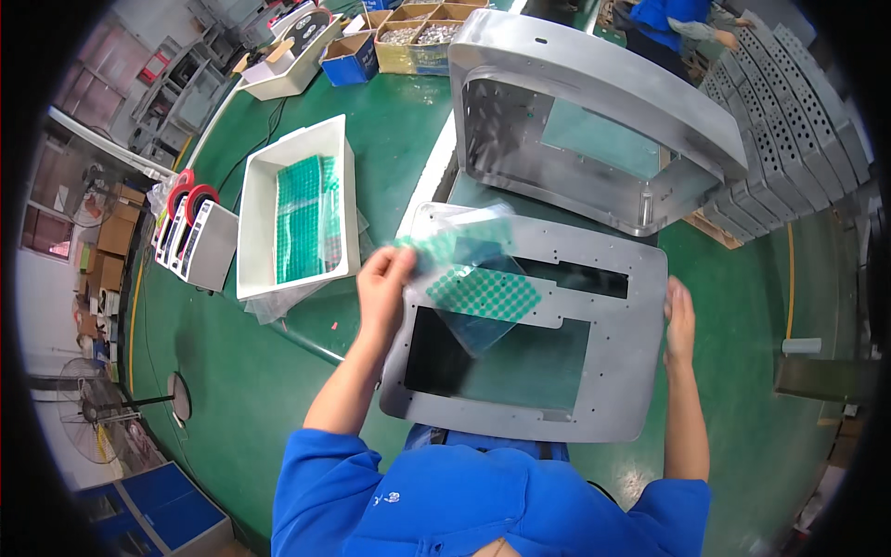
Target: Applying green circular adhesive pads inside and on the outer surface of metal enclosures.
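Green-dotted clear plastic film (pixel 445 249), mid-frame: the left hand (pixel 381 280) pinches it; the straight-fingered right hand (pixel 680 320) should steady the flat grey metal panel (pixel 624 343).

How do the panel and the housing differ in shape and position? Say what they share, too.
1. The panel is flat and thin; the housing is hollow, with deep walls.
2. The panel lies close to the person, between the left hand and the right hand; the housing sits farther away, beyond both hands.
3. Dotted sheets show over the panel; none shows over the housing.

Both are grey, with rounded corners and openings.
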`<state>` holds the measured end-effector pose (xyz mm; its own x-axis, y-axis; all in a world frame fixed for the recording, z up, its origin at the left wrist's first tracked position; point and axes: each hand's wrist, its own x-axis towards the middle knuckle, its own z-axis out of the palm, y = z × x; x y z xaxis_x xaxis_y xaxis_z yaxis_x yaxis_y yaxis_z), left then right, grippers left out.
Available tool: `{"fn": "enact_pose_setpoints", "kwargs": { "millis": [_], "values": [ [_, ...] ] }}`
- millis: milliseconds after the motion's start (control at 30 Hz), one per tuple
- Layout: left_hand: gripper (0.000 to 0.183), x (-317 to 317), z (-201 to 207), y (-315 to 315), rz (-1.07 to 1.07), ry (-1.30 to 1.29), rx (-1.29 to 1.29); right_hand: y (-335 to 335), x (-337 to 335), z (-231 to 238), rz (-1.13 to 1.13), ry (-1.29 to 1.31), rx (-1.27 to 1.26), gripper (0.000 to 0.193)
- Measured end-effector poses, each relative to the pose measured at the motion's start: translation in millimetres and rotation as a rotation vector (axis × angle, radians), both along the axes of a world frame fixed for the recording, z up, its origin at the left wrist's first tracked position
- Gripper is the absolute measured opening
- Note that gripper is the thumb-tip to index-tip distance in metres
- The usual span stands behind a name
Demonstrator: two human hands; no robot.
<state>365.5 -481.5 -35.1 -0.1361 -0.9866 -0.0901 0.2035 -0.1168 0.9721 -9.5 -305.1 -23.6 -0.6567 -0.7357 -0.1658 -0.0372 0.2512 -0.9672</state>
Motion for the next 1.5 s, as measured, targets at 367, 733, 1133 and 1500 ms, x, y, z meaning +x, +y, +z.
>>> {"fn": "enact_pose_setpoints", "kwargs": {
  "millis": [367,733,1133,1500],
  "values": [
    [0.008,-25.2,37.4,88.4,-0.306,0.019,-0.039,-62.4,150.6,63.1,1.003,0.245,0.106,0.025],
    [0.008,-28.9,-3.3,63.1,-0.281,-0.198,-0.157,-92.0,178.1,15.9,0.667,-0.328,0.057,0.013],
    [0.007,-42.1,-33.6,49.8,-0.184,-0.146,0.075,-98.5,186.1,-19.1,0.53,0.196,-0.122,0.01],
    [0.008,-39.8,-39.7,45.4,-0.223,-0.19,-0.014,-102.1,179.2,-22.0,0.533,-0.349,0.064,0.008]
  ]
}}
